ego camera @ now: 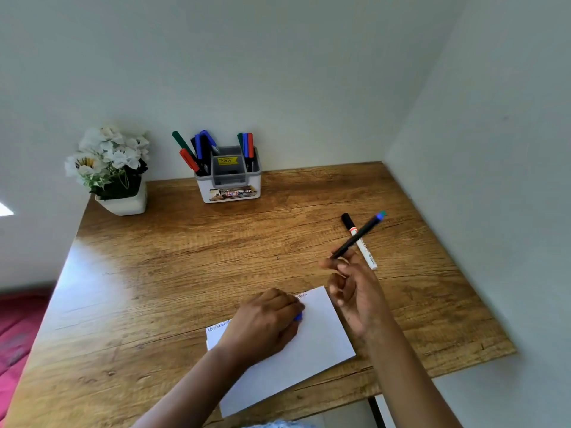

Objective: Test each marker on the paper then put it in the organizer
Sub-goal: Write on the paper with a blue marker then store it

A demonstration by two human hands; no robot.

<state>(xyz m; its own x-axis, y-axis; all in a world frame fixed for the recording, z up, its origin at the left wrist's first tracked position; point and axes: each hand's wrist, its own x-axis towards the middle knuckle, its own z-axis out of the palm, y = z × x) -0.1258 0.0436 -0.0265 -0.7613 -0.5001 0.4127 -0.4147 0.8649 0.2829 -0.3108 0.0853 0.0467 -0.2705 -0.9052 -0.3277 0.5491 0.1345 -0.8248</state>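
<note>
Right hand [355, 291] pinches a dark marker [360, 234] above the worktop [185, 257]; left hand [265, 322], closed on a blue cap [298, 317], rests on the scribbled paper [315, 344]. Organizer [230, 177] already holds several markers; one white marker [361, 242] lies apparently untested.

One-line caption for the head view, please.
Right hand lifts a dark marker above the paper; left hand holds a blue cap.

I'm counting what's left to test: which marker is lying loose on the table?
The white-barrelled marker with a black cap, right of the paper. It lies flat on the table; the rest stand in the organizer or sit in the right hand.
</note>
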